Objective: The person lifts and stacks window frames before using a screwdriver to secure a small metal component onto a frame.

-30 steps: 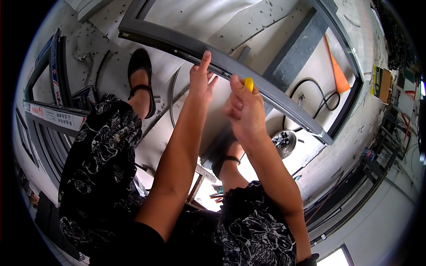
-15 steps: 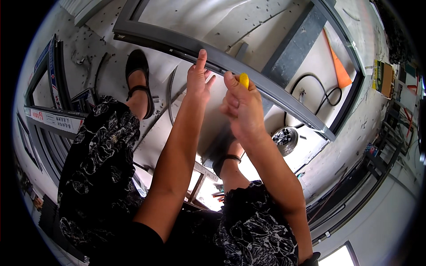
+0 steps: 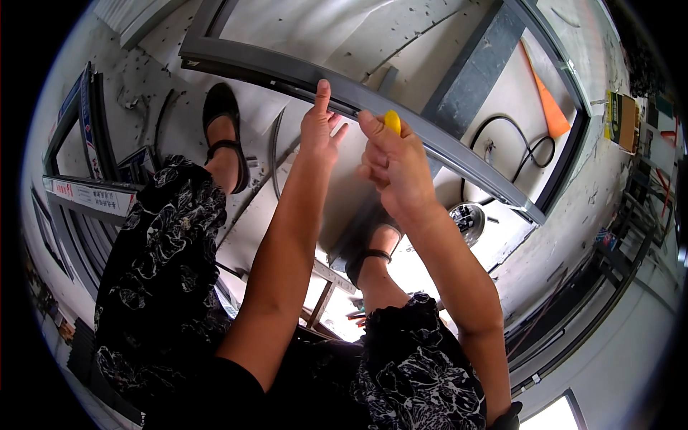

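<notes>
A grey metal frame (image 3: 258,59) with a rectangular opening lies across the upper part of the head view. My left hand (image 3: 321,132) is at its near rail, thumb laid on the edge and other fingers curled below it. Closed in a fist just to the right, my right hand (image 3: 394,161) grips a yellow-handled tool (image 3: 392,122). Only the rounded handle end shows above the fist; the tool's working end is hidden, so its kind cannot be told. The right thumb points toward the rail's groove.
Beneath the frame are a grey bar (image 3: 473,68), an orange cone-shaped piece (image 3: 548,115) and a looped black cable (image 3: 527,154). A round metal bowl (image 3: 469,223) of small parts stands near my right foot. More frame pieces (image 3: 93,197) are stacked at left.
The view has shifted slightly. My right hand and the yellow handle have moved a little up and left along the rail; my left hand stays at nearly the same place on it.
</notes>
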`<state>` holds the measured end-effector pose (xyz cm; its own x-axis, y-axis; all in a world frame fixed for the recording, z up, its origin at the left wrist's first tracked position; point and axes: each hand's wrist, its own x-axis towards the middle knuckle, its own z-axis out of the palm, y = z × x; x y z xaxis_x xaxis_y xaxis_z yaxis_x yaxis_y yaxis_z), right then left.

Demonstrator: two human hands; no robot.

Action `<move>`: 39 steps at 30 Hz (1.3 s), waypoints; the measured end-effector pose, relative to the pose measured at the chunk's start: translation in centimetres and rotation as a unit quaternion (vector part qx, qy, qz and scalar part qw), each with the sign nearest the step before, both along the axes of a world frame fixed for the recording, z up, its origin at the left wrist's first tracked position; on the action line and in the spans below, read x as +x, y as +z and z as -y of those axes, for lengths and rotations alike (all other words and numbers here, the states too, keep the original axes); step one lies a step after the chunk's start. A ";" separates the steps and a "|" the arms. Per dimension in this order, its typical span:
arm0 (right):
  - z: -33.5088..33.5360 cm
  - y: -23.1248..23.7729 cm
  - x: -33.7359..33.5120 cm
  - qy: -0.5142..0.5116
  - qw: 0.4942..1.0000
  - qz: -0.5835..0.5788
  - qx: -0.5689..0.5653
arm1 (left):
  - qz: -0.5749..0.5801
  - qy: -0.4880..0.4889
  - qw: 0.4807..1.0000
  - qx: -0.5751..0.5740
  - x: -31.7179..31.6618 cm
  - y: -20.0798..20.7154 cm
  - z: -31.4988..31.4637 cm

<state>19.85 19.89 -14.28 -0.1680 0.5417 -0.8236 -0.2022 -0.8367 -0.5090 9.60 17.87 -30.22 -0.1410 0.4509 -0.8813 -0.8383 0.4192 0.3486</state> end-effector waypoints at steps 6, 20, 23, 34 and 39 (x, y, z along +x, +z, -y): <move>-0.3 -0.8 1.3 0.016 0.999 -0.025 0.025 | 0.044 -0.003 0.999 -0.012 0.2 1.2 -0.1; -0.9 0.0 2.7 0.095 0.991 0.073 0.062 | 0.147 0.071 0.981 0.104 -0.5 -0.9 0.3; -0.9 -0.3 2.6 0.123 0.983 0.115 0.078 | 0.192 0.116 0.967 0.123 -1.0 -2.1 0.9; -3.0 1.0 3.6 0.225 0.965 0.103 0.083 | 0.244 0.217 0.942 0.071 -1.0 -2.1 0.5; -1.1 6.4 2.1 0.276 0.874 0.134 0.377 | 0.190 0.225 0.954 0.062 -1.9 -2.1 1.0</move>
